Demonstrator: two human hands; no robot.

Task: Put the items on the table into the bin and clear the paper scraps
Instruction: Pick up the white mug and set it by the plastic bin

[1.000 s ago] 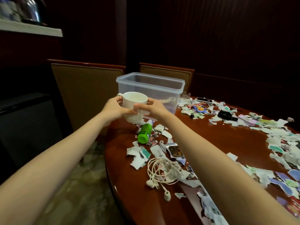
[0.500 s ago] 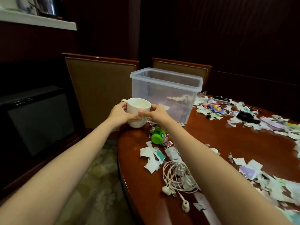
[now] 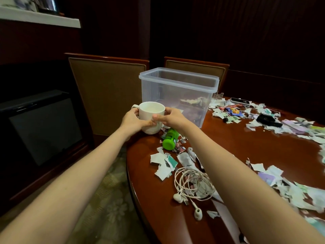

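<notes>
Two hands clasp the white mug (image 3: pixel 151 115) between them. The left hand (image 3: pixel 131 120) curls round its handle side, and the right hand (image 3: pixel 173 118) wraps its other side. Both thumbs lie flat on the near wall, their tips almost meeting. The mug stands upright at the near left edge of the table (image 3: pixel 228 147), just in front of the clear plastic bin (image 3: pixel 153 95) and left of its front corner. I cannot tell whether its base touches the wood.

A second ago the mug was held higher, its rim close under the bin's rim. It now sits well down the bin's wall, near the tabletop. The grip is the same in all three frames. The view has swung left, so the bin and chairs lie further right in the picture.

Just right of the mug a green bottle (image 3: pixel 169 140) lies on its side, cap toward the camera, among torn paper scraps (image 3: pixel 163 164). Nearer the camera, a tangle of white earphones (image 3: pixel 191 185) rests on more scraps, partly under the right forearm. Scraps also lie inside the bin and in a band across the far right of the table, around a black object (image 3: pixel 265 118) and some small packets. Two brown chairs (image 3: pixel 107 95) stand behind the table.
</notes>
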